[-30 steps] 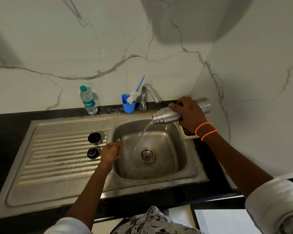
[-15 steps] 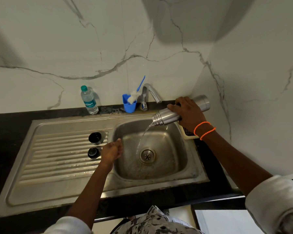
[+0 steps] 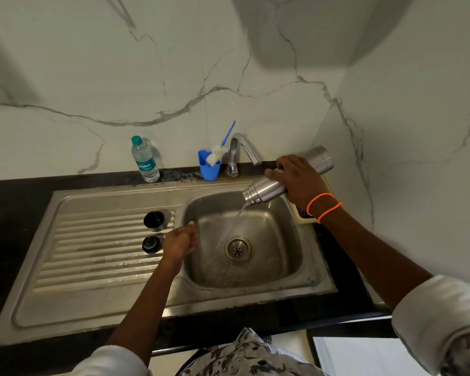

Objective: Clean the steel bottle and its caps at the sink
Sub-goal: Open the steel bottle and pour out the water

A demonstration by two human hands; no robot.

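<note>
My right hand (image 3: pixel 300 181) grips the tilted silver steel bottle (image 3: pixel 266 188), fingers wrapped round, trickling water. Left hand (image 3: pixel 181 241) rests on the steel sink's (image 3: pixel 314 270) left rim, fingers loosely curled, holding nothing.

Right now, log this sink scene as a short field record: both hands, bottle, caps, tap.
right hand: grips the steel bottle, tilted mouth-down over the sink basin
water: pours from the bottle mouth towards the drain
left hand: holds nothing, at the basin's left rim
caps: larger cap and smaller cap on the drainboard
tap: no water visible
</note>
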